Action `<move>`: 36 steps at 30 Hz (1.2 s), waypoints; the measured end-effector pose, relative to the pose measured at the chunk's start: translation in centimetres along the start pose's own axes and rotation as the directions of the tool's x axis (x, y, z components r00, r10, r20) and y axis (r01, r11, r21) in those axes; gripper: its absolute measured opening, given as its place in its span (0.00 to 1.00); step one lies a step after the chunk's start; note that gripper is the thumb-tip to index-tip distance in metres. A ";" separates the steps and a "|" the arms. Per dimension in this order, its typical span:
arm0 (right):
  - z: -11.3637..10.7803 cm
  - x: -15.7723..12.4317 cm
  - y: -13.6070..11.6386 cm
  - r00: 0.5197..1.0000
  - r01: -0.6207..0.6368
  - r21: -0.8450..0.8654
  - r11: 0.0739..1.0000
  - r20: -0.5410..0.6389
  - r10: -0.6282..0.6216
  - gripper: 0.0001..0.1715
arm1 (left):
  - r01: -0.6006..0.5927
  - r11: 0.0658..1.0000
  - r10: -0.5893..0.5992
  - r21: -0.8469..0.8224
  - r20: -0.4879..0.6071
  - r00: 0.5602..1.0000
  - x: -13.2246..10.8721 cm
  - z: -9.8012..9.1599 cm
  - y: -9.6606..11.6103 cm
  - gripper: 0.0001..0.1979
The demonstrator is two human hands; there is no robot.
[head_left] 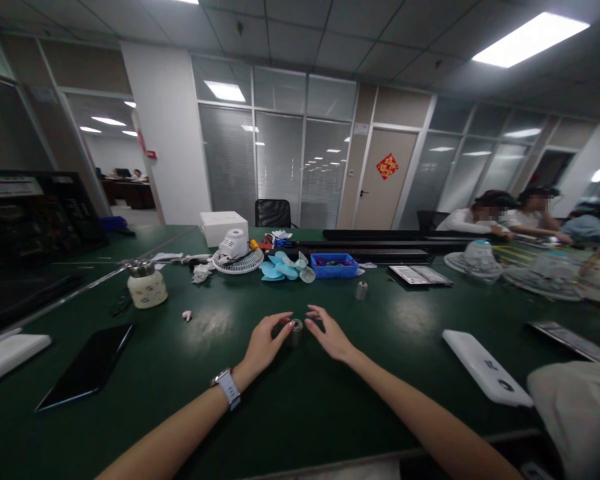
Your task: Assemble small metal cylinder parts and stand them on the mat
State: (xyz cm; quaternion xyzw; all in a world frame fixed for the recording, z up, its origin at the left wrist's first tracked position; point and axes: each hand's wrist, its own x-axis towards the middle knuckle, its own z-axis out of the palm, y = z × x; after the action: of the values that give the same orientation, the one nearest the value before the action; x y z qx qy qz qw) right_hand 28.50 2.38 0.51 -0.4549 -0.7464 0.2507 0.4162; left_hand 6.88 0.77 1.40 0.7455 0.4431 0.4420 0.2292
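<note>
A small metal cylinder [297, 325] with a round, ringed top stands upright on the green table, between my two hands. My left hand [269, 341], with a watch on its wrist, curves around its left side; the thumb tip is at the rim, and I cannot tell if it presses on it. On the other side my right hand [333, 338] is open, thumb and fingers apart, a small gap from the cylinder. A second metal cylinder [361, 290] stands farther back to the right.
Behind are a white fan part [234, 245], light-blue fan blades [280, 267], a blue bin [334, 266] and a white box [223, 228]. To the left lie a jar [147, 287], an earbud [187, 316] and a phone [86, 367]. A white casing [485, 367] and co-workers are right.
</note>
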 end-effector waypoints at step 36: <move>-8.5 0.7 7.5 0.968 -0.206 -0.065 0.976 -0.161 0.194 0.24 | 0.216 0.883 -0.229 0.418 -0.020 0.973 0.0 -6.3 -5.7 0.26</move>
State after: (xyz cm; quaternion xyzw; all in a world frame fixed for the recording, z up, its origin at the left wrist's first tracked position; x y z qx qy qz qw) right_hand 39.11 6.49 -0.38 -0.5624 -0.6719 0.2249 0.4262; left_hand -1.22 3.33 0.39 0.7279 0.6063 0.2968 0.1203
